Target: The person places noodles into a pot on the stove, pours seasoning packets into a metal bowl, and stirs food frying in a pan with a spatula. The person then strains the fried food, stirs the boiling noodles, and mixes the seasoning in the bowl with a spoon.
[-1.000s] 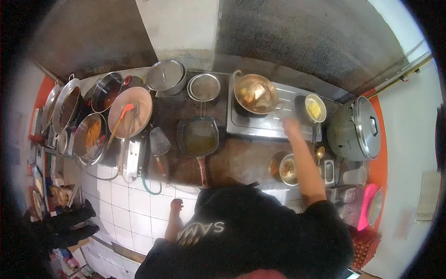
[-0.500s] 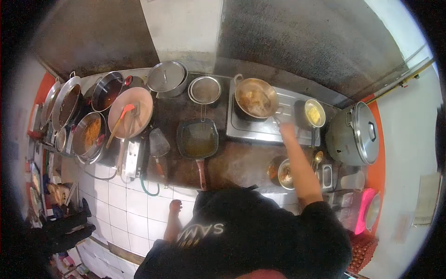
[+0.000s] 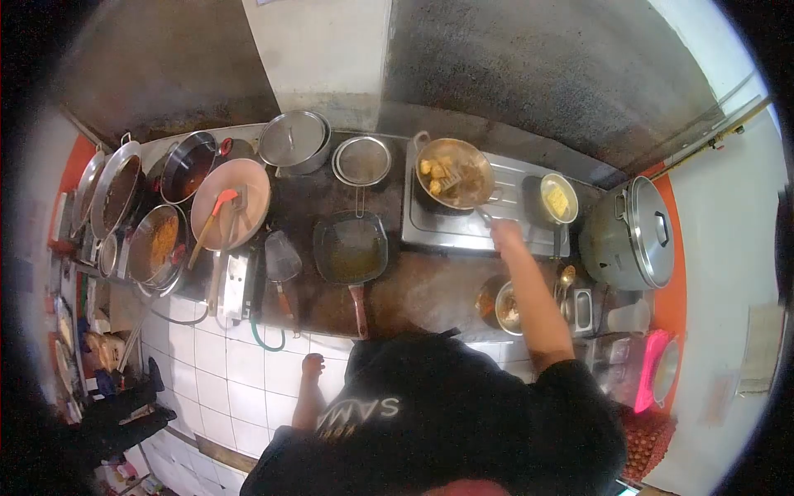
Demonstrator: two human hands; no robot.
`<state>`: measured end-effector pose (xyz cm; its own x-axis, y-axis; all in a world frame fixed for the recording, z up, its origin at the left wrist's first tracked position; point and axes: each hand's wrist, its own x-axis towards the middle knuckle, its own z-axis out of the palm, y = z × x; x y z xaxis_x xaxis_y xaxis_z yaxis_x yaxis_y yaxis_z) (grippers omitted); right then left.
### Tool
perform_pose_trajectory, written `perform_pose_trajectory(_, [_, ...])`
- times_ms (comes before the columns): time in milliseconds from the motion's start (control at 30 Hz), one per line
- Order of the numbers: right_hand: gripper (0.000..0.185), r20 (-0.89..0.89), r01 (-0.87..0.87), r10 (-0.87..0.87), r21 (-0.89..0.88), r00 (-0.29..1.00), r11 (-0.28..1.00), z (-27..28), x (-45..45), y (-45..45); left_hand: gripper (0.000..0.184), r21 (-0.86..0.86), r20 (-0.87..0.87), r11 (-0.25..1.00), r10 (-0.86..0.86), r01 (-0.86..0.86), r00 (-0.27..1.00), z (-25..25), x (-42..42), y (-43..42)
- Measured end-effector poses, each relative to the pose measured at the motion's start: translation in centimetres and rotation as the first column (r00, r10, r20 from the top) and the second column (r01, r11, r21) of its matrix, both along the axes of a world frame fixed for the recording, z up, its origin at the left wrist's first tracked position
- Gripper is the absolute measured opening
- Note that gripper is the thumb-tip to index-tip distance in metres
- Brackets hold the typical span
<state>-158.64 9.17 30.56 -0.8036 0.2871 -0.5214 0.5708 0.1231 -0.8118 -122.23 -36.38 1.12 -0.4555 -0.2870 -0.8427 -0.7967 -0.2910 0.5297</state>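
Observation:
On the steel stove sits a wok (image 3: pixel 474 178) with several yellow-brown pieces at its left side. My right hand (image 3: pixel 507 235) is closed round the handle of a spatula (image 3: pixel 451 176), whose head rests among the food in the wok. Right of the wok, a small pan (image 3: pixel 559 199) holds a yellow block. My left hand (image 3: pixel 313 364) hangs low in front of the counter, over the tiled floor, its fingers loosely curled and too small to read. Nearest to it is the handle of a square dark pan (image 3: pixel 351 248).
A large lidded pot (image 3: pixel 627 236) stands at the right. Several pans with food, a pink bowl (image 3: pixel 231 202) with a red-headed spatula, a strainer (image 3: pixel 362 161) and a lidded pot (image 3: pixel 294 142) fill the left and back. Another person's dark-clothed legs (image 3: pixel 124 413) show at lower left.
My right hand has shifted slightly left and down with the spatula. The food in the wok has gathered toward its left side. My left hand has barely moved.

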Motion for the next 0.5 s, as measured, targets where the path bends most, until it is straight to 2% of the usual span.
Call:
perform_pose_trajectory(67, [0.013, 0.002, 0.009, -0.009, 0.029, 1.000, 1.000, 0.5, 0.0, 0.0, 0.011, 0.003, 0.006, 0.999, -0.039, 0.039, 0.999, -0.4, 0.3, -0.1])
perform_pose_trajectory(133, [0.013, 0.003, 0.018, -0.018, 0.057, 1.000, 0.998, 0.2, -0.1, 0.2, 0.011, 0.091, -0.075, 0.995, 0.036, -0.029, 0.997, -0.6, 0.8, -0.1])
perform_pose_trajectory(200, [0.017, -0.157, 0.031, 0.011, 0.262, 0.987, 0.965, -0.7, -0.3, 0.5, 0.012, 0.130, -0.051, 0.991, 0.025, -0.018, 0.998, -0.8, 0.8, -0.2])
perform_pose_trajectory(233, [0.017, -0.158, 0.030, 0.012, 0.262, 0.987, 0.965, -1.1, -0.4, 0.7, 0.013, 0.167, -0.027, 0.986, 0.013, -0.008, 1.000, -0.8, 0.8, -0.3])
perform_pose_trajectory(267, [0.019, -0.294, 0.059, 0.114, 0.518, 0.949, 0.853, -1.3, -0.5, 0.7, 0.013, 0.167, -0.027, 0.986, 0.013, -0.008, 1.000, -1.4, 1.0, -0.4])
perform_pose_trajectory(300, [0.022, -0.389, 0.129, 0.247, 0.725, 0.887, 0.677, -1.3, -0.6, 0.6, 0.014, 0.062, -0.079, 0.986, -0.149, 0.154, 0.986, -2.1, 1.3, -0.5])
perform_pose_trajectory(333, [0.022, -0.389, 0.128, 0.248, 0.725, 0.887, 0.677, -1.3, -0.8, 0.7, 0.016, -0.052, -0.113, 0.950, -0.311, 0.307, 0.944, -2.9, 1.6, -0.6])
perform_pose_trajectory(367, [0.023, -0.331, 0.089, 0.296, 0.787, 0.896, 0.610, -1.2, -1.1, 1.0, 0.016, -0.052, -0.113, 0.951, -0.309, 0.305, 0.944, -2.5, 1.5, -0.4])
perform_pose_trajectory(400, [0.024, -0.269, 0.049, 0.339, 0.842, 0.902, 0.537, -1.2, -1.2, 1.2, 0.016, 0.025, -0.061, 0.985, -0.168, 0.169, 0.984, -2.1, 1.2, -0.4])
perform_pose_trajectory(433, [0.024, -0.270, 0.048, 0.342, 0.842, 0.900, 0.538, -1.3, -1.3, 1.4, 0.017, 0.093, -0.001, 0.995, -0.025, 0.025, 1.000, -1.8, 0.8, -0.4])
perform_pose_trajectory(467, [0.023, -0.266, 0.044, 0.328, 0.832, 0.906, 0.553, -1.5, -1.4, 1.5, 0.017, 0.094, -0.002, 0.995, -0.021, 0.021, 1.000, -1.1, 0.1, -0.7])
perform_pose_trajectory(500, [0.022, -0.263, 0.040, 0.316, 0.822, 0.912, 0.568, -1.4, -1.5, 1.5, 0.019, 0.185, 0.098, 0.964, -0.210, 0.190, 0.973, -0.7, -0.8, -1.2])
